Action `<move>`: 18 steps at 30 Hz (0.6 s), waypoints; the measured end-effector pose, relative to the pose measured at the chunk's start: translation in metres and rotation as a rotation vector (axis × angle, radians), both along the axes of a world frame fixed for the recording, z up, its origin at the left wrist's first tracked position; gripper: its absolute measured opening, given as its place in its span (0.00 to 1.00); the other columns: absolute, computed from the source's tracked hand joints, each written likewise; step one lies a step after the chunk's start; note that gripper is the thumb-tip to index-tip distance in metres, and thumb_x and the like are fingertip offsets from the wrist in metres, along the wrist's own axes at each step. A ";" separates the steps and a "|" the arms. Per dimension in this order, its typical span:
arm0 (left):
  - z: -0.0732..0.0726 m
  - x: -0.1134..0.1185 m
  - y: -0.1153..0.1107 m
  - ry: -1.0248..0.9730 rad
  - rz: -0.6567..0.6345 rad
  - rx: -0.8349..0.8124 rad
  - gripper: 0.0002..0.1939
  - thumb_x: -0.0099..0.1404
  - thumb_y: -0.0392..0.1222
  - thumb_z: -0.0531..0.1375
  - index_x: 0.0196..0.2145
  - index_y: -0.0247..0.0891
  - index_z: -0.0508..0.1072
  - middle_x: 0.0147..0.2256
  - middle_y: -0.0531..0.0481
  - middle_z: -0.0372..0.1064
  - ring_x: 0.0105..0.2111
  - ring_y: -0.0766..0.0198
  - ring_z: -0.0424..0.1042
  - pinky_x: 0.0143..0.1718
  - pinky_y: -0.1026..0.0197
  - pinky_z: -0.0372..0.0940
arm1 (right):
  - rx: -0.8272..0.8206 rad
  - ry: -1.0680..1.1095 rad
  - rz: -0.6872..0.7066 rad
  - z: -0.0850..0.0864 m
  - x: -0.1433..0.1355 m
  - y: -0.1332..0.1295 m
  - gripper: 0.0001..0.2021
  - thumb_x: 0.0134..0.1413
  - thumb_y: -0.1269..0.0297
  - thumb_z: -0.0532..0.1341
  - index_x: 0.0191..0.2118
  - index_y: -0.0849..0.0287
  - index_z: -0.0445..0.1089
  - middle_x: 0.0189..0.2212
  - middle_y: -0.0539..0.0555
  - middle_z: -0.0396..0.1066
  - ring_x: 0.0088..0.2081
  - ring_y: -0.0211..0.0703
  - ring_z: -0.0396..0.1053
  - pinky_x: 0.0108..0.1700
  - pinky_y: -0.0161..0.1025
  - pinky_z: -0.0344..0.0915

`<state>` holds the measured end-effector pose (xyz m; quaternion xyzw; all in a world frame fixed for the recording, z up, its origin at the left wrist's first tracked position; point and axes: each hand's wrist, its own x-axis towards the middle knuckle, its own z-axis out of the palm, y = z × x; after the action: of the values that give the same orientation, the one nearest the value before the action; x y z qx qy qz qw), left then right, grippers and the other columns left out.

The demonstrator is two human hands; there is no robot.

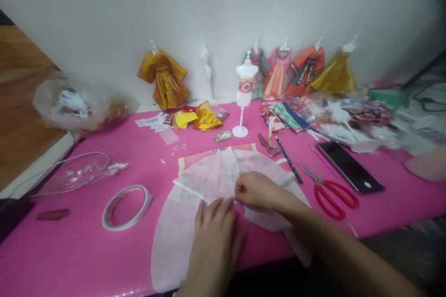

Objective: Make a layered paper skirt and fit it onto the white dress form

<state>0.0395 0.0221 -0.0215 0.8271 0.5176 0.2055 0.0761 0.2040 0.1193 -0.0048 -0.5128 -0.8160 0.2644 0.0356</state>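
Lying palm-down on pale-pink curved cloth (176, 227), left hand (215, 232) has fingers slightly apart; right hand (257, 190) curls there, hold indeterminable.

Hands (216, 232) on pale fabric (173, 236), right (258, 190) seemingly pinching.

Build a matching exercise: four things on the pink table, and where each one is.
1. Red-handled metal scissors
2. Round white tape roll
3. White dress form with pink band
4. Pale, thin fabric

A. Partly covered by the left hand and right hand
B. Flat, left of the fabric
C. Between the fabric and the black rectangular phone
D. Upright, beyond the fabric

Pairs: 1-C, 2-B, 3-D, 4-A
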 end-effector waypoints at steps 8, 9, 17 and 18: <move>-0.006 0.004 0.004 0.091 -0.012 -0.006 0.11 0.61 0.38 0.63 0.43 0.38 0.76 0.49 0.43 0.77 0.52 0.41 0.71 0.56 0.29 0.60 | -0.020 -0.076 -0.047 0.005 -0.006 0.001 0.07 0.48 0.64 0.63 0.28 0.58 0.79 0.27 0.57 0.79 0.29 0.47 0.74 0.26 0.36 0.54; -0.006 0.004 0.004 0.107 -0.015 0.001 0.11 0.61 0.38 0.63 0.43 0.38 0.76 0.48 0.43 0.77 0.52 0.41 0.71 0.55 0.29 0.60 | -0.024 -0.080 -0.055 0.006 -0.007 0.001 0.07 0.48 0.62 0.64 0.28 0.57 0.79 0.27 0.57 0.79 0.29 0.47 0.73 0.26 0.36 0.54; -0.004 0.007 0.007 0.223 -0.047 0.019 0.12 0.62 0.40 0.63 0.43 0.36 0.77 0.50 0.42 0.76 0.51 0.41 0.72 0.54 0.29 0.62 | -0.046 -0.023 -0.162 0.007 0.001 0.004 0.11 0.42 0.61 0.67 0.35 0.56 0.77 0.32 0.52 0.78 0.32 0.43 0.71 0.28 0.33 0.55; -0.004 0.007 0.007 0.228 -0.049 0.020 0.12 0.62 0.40 0.63 0.43 0.36 0.77 0.50 0.42 0.76 0.50 0.41 0.72 0.54 0.30 0.62 | -0.050 -0.013 -0.172 0.007 0.002 0.004 0.11 0.42 0.62 0.67 0.36 0.56 0.76 0.31 0.51 0.77 0.32 0.42 0.71 0.27 0.33 0.55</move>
<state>0.0468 0.0289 -0.0252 0.8582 0.5005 0.1134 0.0134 0.2063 0.1237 0.0024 -0.5834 -0.7623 0.2774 0.0402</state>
